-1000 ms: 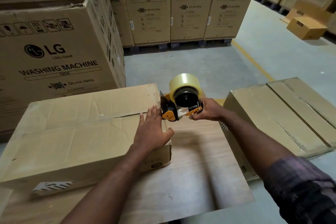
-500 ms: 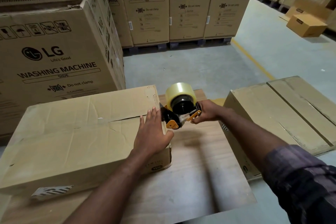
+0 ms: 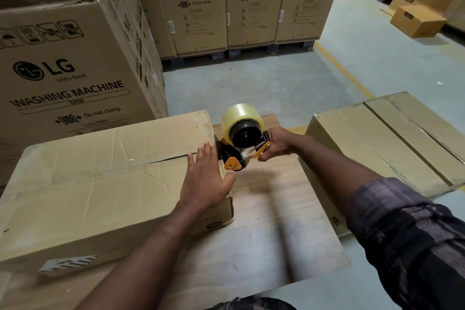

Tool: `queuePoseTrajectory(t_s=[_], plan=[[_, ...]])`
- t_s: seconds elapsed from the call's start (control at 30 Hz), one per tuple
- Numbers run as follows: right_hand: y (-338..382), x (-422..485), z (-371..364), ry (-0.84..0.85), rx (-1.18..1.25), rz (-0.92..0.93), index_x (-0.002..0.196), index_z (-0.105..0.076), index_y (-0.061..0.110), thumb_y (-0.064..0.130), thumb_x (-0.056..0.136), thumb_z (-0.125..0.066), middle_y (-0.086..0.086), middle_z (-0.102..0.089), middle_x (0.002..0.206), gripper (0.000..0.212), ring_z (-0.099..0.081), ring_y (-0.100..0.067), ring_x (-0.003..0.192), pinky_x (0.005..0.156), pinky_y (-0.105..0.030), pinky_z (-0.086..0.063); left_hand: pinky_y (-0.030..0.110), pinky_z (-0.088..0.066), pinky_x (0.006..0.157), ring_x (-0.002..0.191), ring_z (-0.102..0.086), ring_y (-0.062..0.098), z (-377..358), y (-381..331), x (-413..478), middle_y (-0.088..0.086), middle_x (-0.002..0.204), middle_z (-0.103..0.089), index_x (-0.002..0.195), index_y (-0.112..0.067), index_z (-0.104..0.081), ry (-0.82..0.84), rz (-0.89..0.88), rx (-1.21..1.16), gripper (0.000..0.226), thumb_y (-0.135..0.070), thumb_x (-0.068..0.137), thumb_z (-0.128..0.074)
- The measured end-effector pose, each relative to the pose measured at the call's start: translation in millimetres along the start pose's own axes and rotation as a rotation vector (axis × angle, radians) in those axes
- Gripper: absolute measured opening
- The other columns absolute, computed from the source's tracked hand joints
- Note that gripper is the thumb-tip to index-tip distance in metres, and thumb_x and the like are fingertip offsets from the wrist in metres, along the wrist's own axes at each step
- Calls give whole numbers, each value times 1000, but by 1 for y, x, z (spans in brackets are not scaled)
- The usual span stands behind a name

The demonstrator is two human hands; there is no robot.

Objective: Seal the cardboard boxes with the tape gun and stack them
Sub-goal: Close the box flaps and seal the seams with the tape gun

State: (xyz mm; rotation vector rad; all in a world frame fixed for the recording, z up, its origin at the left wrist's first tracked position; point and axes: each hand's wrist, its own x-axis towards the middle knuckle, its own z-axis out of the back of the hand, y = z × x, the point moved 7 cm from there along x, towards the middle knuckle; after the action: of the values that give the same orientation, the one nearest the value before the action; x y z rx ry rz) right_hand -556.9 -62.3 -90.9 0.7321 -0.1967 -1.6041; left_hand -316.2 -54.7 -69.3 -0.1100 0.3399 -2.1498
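We judge the task to be at its start; the near box (image 3: pixel 100 184) lies on the table (image 3: pixel 264 234) with its top flaps folded down, and the seam (image 3: pixel 161 160) between them looks bare, with no strip of tape along it that we can make out; the left hand (image 3: pixel 205 178) lies flat with straight fingers on the right end of the lid, pressing the flaps down just beside that seam; the right hand (image 3: pixel 279 145) is curled round the handle of the tape gun (image 3: pixel 241 143), whose orange-and-black head sits against the box's right end, level with the seam, the roll of clear tape (image 3: pixel 236 116) upright above it; so we take the step in hand to be anchoring the tape on the end face before drawing it along the seam. A second box (image 3: pixel 372 138) stands to the right, well apart from the first, flaps also closed; whether the dark line across its top is taped we cannot tell. Neither box rests on the other, so the stacking is left to do, and at least one seam is left to seal. With the flaps shut, we cannot see what either box holds. Behind them, tall washing machine cartons (image 3: pixel 70 78) stand on the floor (image 3: pixel 251 88).
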Motion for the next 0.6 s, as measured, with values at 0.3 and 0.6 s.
queuePoseTrajectory(t_s=[0.3,0.6], plan=[[-20,-3,-25,121,-76,-201,81,-71,18,42,66,-90,-4,-70,73,34,-65,-23,63,63,-34,-56,46,3,126,155,4,25,3,-2,-1,11,168,2,160,-7,-3,10,-2,46,88,-58,95,-33],[-79,-33,-59,-97,371,-473,75,-66,11,39,76,-86,-6,-66,66,34,-58,-18,50,46,-24,-46,44,5,126,155,6,22,2,-1,0,9,169,4,161,-9,-3,34,6,28,96,-60,83,-24]])
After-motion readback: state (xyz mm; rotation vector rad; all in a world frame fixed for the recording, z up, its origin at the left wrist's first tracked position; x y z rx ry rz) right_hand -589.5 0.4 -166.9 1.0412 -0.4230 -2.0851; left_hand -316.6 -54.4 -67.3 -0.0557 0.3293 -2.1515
